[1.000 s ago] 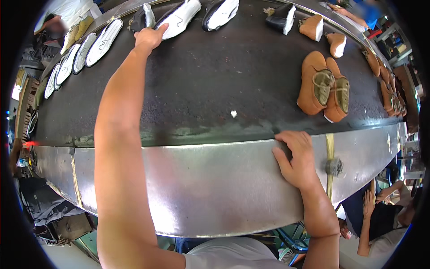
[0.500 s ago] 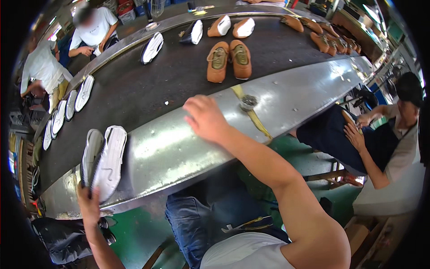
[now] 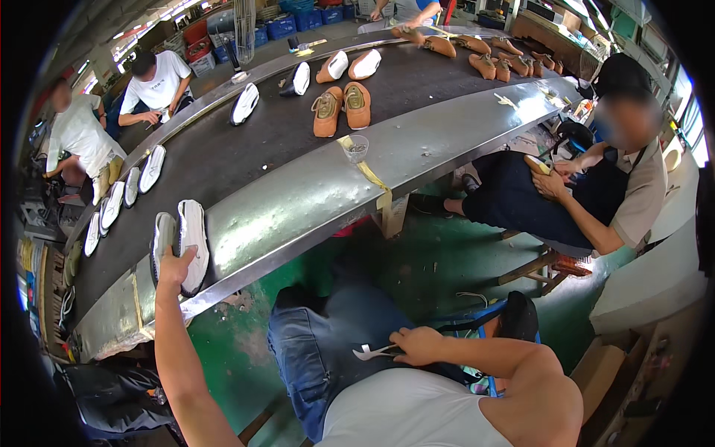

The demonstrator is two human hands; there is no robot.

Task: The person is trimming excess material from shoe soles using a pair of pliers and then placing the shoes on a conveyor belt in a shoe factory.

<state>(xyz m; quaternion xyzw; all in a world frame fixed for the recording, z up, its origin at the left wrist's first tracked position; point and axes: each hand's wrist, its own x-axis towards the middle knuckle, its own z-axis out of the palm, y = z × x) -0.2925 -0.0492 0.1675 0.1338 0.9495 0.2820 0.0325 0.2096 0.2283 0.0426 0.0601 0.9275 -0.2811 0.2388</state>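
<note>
Reaching out to the side, the left hand (image 3: 176, 267) grips a pair of white shoes (image 3: 181, 243) that lies on the steel edge (image 3: 298, 201) of a long conveyor; the fingers are closed on the near end of the pair, thumb across the sole side. The shoes lie side by side, touching, toes pointing away from the person. The right hand (image 3: 418, 345) rests over the lap on blue jeans (image 3: 328, 350), fingers closed round a small white-tipped tool (image 3: 372, 352) that points left.

On the dark belt (image 3: 246, 141) sit a pair of tan shoes (image 3: 342, 108) close to the steel edge, with more white shoes (image 3: 244, 103) and tan ones spread farther along, well apart from the held pair. A clear cup (image 3: 356, 147) stands on the steel edge atop a yellow strap (image 3: 370, 173).

A seated person in a dark apron (image 3: 596, 186) works at right, hands on a shoe part in the lap. Two people in white shirts (image 3: 153, 82) sit on the far side of the belt.
</note>
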